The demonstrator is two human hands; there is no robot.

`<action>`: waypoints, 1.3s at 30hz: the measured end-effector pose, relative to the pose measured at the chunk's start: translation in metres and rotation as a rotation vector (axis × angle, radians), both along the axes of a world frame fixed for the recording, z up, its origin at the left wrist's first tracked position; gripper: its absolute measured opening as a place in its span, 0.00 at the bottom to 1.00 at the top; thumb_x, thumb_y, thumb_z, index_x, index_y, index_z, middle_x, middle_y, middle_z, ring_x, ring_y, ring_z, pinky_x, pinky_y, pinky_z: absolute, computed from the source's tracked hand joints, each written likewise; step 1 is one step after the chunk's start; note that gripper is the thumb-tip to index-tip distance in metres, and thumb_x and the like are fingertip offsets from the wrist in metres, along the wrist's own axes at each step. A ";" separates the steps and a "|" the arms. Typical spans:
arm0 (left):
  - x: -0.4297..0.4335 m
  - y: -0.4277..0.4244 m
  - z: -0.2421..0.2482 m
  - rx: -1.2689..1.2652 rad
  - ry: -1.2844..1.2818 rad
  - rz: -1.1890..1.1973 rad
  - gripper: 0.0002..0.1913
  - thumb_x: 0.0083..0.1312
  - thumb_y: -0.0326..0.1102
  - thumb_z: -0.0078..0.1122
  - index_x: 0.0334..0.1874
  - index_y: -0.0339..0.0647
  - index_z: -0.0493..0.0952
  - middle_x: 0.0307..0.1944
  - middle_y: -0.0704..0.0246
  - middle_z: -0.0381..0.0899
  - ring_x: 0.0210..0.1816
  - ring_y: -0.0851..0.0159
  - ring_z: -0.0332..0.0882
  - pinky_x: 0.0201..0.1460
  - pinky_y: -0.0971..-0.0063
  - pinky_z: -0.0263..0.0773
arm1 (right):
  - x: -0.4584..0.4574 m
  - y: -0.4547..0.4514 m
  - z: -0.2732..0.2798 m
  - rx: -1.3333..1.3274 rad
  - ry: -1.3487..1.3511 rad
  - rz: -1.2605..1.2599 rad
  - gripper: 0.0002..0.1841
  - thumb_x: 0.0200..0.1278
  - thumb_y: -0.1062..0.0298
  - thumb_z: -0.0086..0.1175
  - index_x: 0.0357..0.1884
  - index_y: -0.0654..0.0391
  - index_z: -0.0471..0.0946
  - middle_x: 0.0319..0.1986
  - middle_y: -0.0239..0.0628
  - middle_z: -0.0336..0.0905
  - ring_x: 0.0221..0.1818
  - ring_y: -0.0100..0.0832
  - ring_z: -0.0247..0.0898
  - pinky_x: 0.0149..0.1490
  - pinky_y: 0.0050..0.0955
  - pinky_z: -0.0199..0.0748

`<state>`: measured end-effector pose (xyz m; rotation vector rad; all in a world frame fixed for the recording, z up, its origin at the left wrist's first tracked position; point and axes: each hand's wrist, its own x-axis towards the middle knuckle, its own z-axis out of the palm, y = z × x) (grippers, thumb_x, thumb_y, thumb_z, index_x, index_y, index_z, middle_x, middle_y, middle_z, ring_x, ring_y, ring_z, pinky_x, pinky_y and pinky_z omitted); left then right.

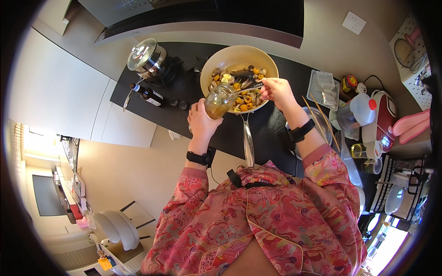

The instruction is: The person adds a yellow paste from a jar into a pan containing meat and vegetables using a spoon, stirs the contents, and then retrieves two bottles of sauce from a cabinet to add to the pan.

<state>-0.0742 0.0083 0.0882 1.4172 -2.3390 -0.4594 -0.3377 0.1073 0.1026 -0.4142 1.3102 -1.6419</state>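
My left hand [203,119] grips a glass jar [217,103] with amber-brown contents, tilted over the near left rim of a frying pan [238,55]. Between the fingers of my right hand [278,92] is the handle of a metal spoon [247,88], its far end at the mouth of the jar. In the light-coloured pan lie browned chunks, pale yellow pieces and small orange-yellow rounds [243,107]. A dark utensil head [243,74] rests among the food. The pan's metal handle [248,141] points towards my body.
To the left are a lidded glass pot [145,57] and a dark bottle [148,95]. On the right, wooden chopsticks [319,119] lie across a metal bowl [310,112], near a plastic tray [323,90], a red-capped jug [357,109] and a red appliance [383,120]. A range hood [207,27] overhangs the far side.
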 end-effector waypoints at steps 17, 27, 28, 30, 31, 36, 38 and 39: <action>0.030 -0.028 -0.015 0.077 0.154 0.081 0.47 0.38 0.40 0.83 0.65 0.42 0.69 0.60 0.57 0.73 0.63 0.49 0.71 0.66 0.57 0.68 | -0.002 0.021 0.004 -0.144 1.104 -0.033 0.08 0.71 0.73 0.57 0.45 0.62 0.85 0.27 0.36 0.82 0.26 0.26 0.80 0.34 0.25 0.79; 0.061 -0.010 -0.023 0.362 0.788 -0.080 0.40 0.45 0.28 0.82 0.61 0.38 0.70 0.53 0.65 0.80 0.54 0.63 0.80 0.60 0.68 0.75 | 0.034 0.043 0.009 -0.270 1.533 -0.054 0.11 0.61 0.77 0.61 0.46 0.59 0.82 0.32 0.42 0.81 0.34 0.45 0.81 0.39 0.36 0.81; 0.064 -0.004 -0.023 0.388 0.791 -0.082 0.40 0.45 0.27 0.82 0.62 0.38 0.69 0.54 0.65 0.80 0.55 0.64 0.79 0.60 0.68 0.75 | 0.038 0.045 0.007 -0.257 1.529 -0.072 0.11 0.61 0.77 0.61 0.45 0.60 0.82 0.32 0.42 0.81 0.34 0.45 0.81 0.39 0.36 0.81; 0.080 0.000 -0.040 0.335 0.802 -0.121 0.41 0.46 0.27 0.82 0.63 0.38 0.68 0.55 0.64 0.78 0.56 0.64 0.79 0.61 0.68 0.75 | 0.047 0.047 0.000 -0.294 1.513 -0.141 0.10 0.61 0.76 0.61 0.44 0.60 0.82 0.32 0.42 0.81 0.34 0.44 0.81 0.38 0.37 0.81; 0.082 0.004 -0.041 0.313 0.813 -0.149 0.41 0.46 0.26 0.82 0.64 0.38 0.68 0.56 0.64 0.78 0.56 0.64 0.78 0.61 0.68 0.75 | 0.048 0.048 -0.003 -0.306 1.514 -0.180 0.09 0.61 0.76 0.61 0.44 0.60 0.82 0.32 0.42 0.82 0.34 0.44 0.81 0.38 0.37 0.81; 0.100 0.039 -0.051 0.475 0.943 -0.102 0.43 0.49 0.19 0.76 0.68 0.38 0.63 0.60 0.62 0.74 0.60 0.62 0.76 0.65 0.66 0.73 | 0.064 0.047 -0.012 -0.208 1.479 -0.295 0.05 0.67 0.71 0.58 0.39 0.60 0.81 0.30 0.44 0.81 0.33 0.47 0.80 0.38 0.40 0.80; 0.109 0.048 -0.067 0.472 0.963 -0.108 0.43 0.49 0.18 0.75 0.69 0.37 0.62 0.61 0.62 0.73 0.61 0.62 0.75 0.66 0.66 0.73 | 0.063 0.047 -0.016 -0.144 1.416 -0.347 0.07 0.69 0.67 0.57 0.38 0.60 0.81 0.29 0.45 0.79 0.32 0.49 0.79 0.38 0.41 0.78; 0.113 0.055 -0.075 0.476 0.969 -0.091 0.44 0.49 0.18 0.75 0.69 0.37 0.62 0.61 0.62 0.73 0.62 0.61 0.74 0.67 0.65 0.72 | 0.066 0.047 -0.014 -0.168 1.355 -0.426 0.08 0.70 0.67 0.57 0.36 0.61 0.81 0.29 0.47 0.80 0.33 0.49 0.79 0.38 0.40 0.78</action>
